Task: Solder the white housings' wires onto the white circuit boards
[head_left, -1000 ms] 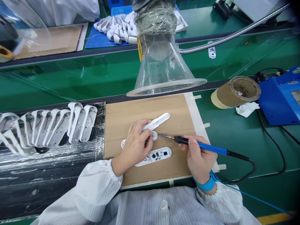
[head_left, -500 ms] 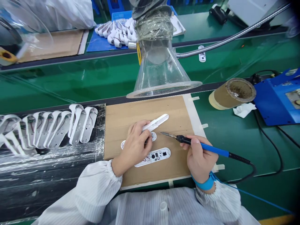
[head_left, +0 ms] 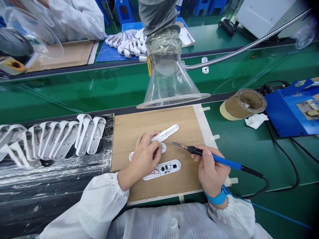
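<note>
My right hand [head_left: 213,167] is closed round a blue-handled soldering iron [head_left: 216,158], its metal tip pointing left over the cardboard. My left hand [head_left: 146,156] rests over the white parts with its fingers bent and pressed together. Under and beyond those fingers lies a long white plastic housing [head_left: 165,133], slanting up to the right. A white circuit board [head_left: 163,148] shows partly beneath the hand; what the fingertips pinch is hidden. Nearer to me, a second white circuit board [head_left: 171,166] with black components lies flat, its left end close under my left wrist.
A cardboard sheet [head_left: 189,181] is taped to the green bench. Several white curved housings [head_left: 59,139] stand in a row at left. A clear fume hood [head_left: 171,86] hangs above. At right are a round tub [head_left: 243,103] and a blue soldering station [head_left: 291,109]. Another person's sleeve [head_left: 77,20] is across.
The view has shifted slightly, so the scene sits a little lower. Both hands and the soldering iron keep nearly the same places. Across the bench, the other person's sleeve shows more.
</note>
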Demonstrator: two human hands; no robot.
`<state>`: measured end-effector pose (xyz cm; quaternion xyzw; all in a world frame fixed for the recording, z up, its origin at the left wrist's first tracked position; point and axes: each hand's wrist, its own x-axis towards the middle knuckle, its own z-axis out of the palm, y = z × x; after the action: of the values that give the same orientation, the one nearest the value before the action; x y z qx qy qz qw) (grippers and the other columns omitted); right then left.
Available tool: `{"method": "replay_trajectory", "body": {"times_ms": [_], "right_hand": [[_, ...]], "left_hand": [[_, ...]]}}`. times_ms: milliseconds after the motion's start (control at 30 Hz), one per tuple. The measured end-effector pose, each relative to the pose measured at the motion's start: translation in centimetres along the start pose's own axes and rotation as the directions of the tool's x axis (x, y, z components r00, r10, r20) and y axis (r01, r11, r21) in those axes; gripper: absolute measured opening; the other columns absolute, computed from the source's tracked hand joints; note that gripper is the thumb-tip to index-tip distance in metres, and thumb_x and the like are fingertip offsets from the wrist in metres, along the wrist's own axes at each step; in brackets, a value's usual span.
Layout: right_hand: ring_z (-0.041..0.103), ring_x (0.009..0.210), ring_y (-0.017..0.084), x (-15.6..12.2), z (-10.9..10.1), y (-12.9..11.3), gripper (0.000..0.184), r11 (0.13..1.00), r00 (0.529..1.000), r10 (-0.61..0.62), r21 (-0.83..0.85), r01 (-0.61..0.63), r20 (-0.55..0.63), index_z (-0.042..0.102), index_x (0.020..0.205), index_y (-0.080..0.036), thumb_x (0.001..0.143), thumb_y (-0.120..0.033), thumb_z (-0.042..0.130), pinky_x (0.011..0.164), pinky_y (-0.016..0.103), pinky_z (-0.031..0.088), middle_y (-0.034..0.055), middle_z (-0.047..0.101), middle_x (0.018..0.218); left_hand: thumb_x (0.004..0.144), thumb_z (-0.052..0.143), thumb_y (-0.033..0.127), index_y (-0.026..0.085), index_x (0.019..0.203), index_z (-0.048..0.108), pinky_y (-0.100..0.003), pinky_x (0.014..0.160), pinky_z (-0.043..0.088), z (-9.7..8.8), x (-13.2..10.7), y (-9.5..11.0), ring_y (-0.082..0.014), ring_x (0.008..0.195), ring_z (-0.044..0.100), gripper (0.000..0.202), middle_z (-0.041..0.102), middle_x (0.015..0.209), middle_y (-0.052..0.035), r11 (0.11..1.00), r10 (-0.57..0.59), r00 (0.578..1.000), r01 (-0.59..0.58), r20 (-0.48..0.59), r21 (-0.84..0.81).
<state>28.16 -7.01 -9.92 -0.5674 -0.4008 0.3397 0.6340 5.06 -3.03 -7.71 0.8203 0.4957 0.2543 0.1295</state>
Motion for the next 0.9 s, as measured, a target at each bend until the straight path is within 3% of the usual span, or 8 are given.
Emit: {"method": "replay_trajectory", "body": {"times_ms": [533, 633, 700, 767, 900], "right_hand": [[0.077, 0.065, 0.022, -0.1, -0.3, -0.2, 0.020, 1.000, 1.000, 0.002, -0.020, -0.002, -0.004, 0.080, 0.097, -0.019, 0.104, -0.035, 0.069, 0.059, 0.034, 0.062, 0.0021, 0.075, 0.070], [0.077, 0.065, 0.022, -0.2, -0.4, -0.1, 0.020, 1.000, 1.000, 0.015, -0.014, -0.015, 0.002, 0.081, 0.098, -0.019, 0.104, -0.035, 0.070, 0.059, 0.033, 0.062, 0.0023, 0.074, 0.070], [0.077, 0.065, 0.021, -0.2, -0.4, 0.0, 0.020, 1.000, 1.000, 0.020, -0.011, -0.020, -0.007, 0.081, 0.097, -0.019, 0.103, -0.035, 0.071, 0.059, 0.033, 0.062, 0.0024, 0.075, 0.070], [0.076, 0.064, 0.021, -0.3, -0.4, 0.1, 0.020, 1.000, 1.000, 0.022, -0.018, -0.022, -0.019, 0.081, 0.097, -0.019, 0.102, -0.036, 0.072, 0.060, 0.032, 0.062, 0.0034, 0.076, 0.072], [0.076, 0.064, 0.021, -0.3, -0.4, 0.4, 0.023, 0.999, 0.999, 0.021, -0.042, -0.022, -0.025, 0.082, 0.096, -0.019, 0.102, -0.040, 0.073, 0.059, 0.032, 0.062, 0.0038, 0.076, 0.071]], "left_hand": [[0.103, 0.055, 0.018, 0.022, 0.088, 0.063, -0.055, 0.109, 0.047, -2.1, 0.9, -2.8, -0.0328, 0.141, 0.057, 0.018, 0.064, 0.142, -0.0146, 0.982, -0.187, 0.982, 0.187, 0.019, -0.013], [0.100, 0.058, 0.020, 0.022, 0.084, 0.064, -0.057, 0.112, 0.045, -2.6, 1.8, -4.1, -0.0333, 0.138, 0.059, 0.017, 0.065, 0.139, -0.0135, 0.959, -0.279, 0.960, 0.277, -0.021, -0.067], [0.091, 0.066, 0.021, 0.022, 0.077, 0.066, -0.054, 0.115, 0.044, -3.1, 3.1, -5.6, -0.0324, 0.133, 0.061, 0.014, 0.067, 0.133, -0.0114, 0.898, -0.419, 0.904, 0.399, -0.087, -0.183], [0.081, 0.073, 0.023, 0.022, 0.069, 0.066, -0.046, 0.110, 0.047, -4.0, 4.9, -7.6, -0.0305, 0.122, 0.064, 0.014, 0.070, 0.120, -0.0091, 0.796, -0.574, 0.807, 0.509, -0.143, -0.327], [0.076, 0.075, 0.029, 0.020, 0.068, 0.063, -0.034, 0.077, 0.051, -6.5, 9.9, -12.0, -0.0213, 0.078, 0.062, 0.017, 0.063, 0.080, -0.0039, 0.673, -0.713, 0.671, 0.573, -0.204, -0.468]]}}
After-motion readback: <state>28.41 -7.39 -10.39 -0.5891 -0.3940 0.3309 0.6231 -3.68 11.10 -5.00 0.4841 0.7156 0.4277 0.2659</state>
